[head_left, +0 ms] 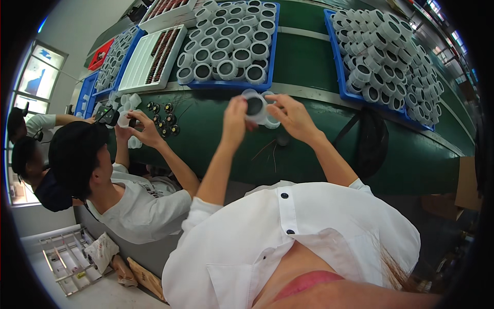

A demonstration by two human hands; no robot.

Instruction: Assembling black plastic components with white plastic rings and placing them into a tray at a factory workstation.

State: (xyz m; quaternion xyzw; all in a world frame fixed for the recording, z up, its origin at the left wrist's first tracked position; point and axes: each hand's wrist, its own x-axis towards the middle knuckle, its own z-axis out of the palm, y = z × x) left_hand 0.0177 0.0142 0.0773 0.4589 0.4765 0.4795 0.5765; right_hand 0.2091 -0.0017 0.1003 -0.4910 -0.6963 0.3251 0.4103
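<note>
My left hand (235, 122) is closed around the side of a translucent white plastic cup-shaped housing (255, 107) with a dark round face, held above the green table. My right hand (294, 117) is at the other side of it, with thumb and index finger apart near the rim. Whether those fingertips touch the housing is hard to tell. A second white housing (271, 122) shows partly behind it, mostly hidden. Below my hands, thin reddish wires (265, 150) and a small dark round part (282, 139) lie on the table.
A blue tray (271, 62) piled with similar housings stands ahead, and another blue tray (340, 72) sits at right. Beside them is a white tray (144, 56) of dark parts. A co-worker's hand (146, 129) works left, near several small black round parts (165, 119). A black bag (374, 141) lies right.
</note>
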